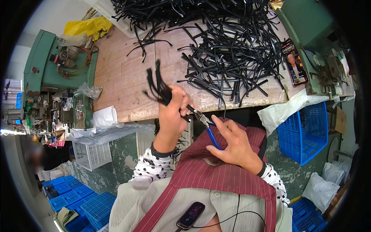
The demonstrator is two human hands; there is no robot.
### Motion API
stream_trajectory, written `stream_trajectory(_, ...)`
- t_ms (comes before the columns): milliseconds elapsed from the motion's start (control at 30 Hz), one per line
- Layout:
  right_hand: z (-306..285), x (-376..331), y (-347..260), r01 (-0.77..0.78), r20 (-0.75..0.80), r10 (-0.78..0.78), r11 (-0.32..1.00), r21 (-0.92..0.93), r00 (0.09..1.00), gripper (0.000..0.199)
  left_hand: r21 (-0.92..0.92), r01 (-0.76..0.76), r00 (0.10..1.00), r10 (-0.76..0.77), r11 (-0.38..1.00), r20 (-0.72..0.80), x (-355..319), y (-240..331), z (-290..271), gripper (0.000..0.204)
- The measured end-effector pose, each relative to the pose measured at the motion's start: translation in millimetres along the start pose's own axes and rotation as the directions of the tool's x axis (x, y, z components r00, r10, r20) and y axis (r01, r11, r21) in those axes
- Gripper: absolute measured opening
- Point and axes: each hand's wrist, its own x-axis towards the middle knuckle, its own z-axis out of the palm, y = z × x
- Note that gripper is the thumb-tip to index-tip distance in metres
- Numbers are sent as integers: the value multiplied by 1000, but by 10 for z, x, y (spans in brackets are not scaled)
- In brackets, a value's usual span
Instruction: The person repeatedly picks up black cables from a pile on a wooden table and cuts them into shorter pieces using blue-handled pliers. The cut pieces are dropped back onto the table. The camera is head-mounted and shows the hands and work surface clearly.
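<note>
My left hand (174, 110) is closed around a bunch of slim black eyeglass temples (157, 87). Their curved ends fan out above the fist, a little blurred. Shiny tips of a couple stick out on the right side of the hand. Against one of those tips lies the metal jaw of a pair of blue-handled pliers (210, 133). My right hand (235, 145) holds the pliers, with the handles between thumb and fingers; part of the grip is hidden. Beyond both hands, a large loose pile of the same black temples (235, 62) covers the wooden table (119, 77).
Green machines stand at the left (50, 85) and right (309, 23) of the table. A phone (295, 63) leans by the right machine. Below the right edge hangs a blue crate (303, 133); a white crate (92, 154) sits lower left. A yellow bag (87, 28) lies far left.
</note>
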Motion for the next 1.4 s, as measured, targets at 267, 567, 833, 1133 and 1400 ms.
stream_trajectory(267,-123,49,-87,116,-17,-125,962,-249,992,83,-120,391,853,-310,913,421,210,42,-221,30)
stream_trajectory(567,3,-9,19,0,-10,-1,997,-78,1000,87,-24,33,999,-33,999,10,69,-90,-70,30)
stream_trajectory(833,-245,-55,150,118,-386,-159,985,-128,909,92,854,-481,876,159,198,456,395,-313,-94,38)
stream_trajectory(1133,-326,-29,170,102,-410,-134,990,-99,902,90,880,-468,810,358,-83,465,1026,-654,-59,32)
stream_trajectory(1400,-207,-8,239,93,-370,-112,993,-69,922,90,883,-469,757,501,-31,420,757,-196,-259,41)
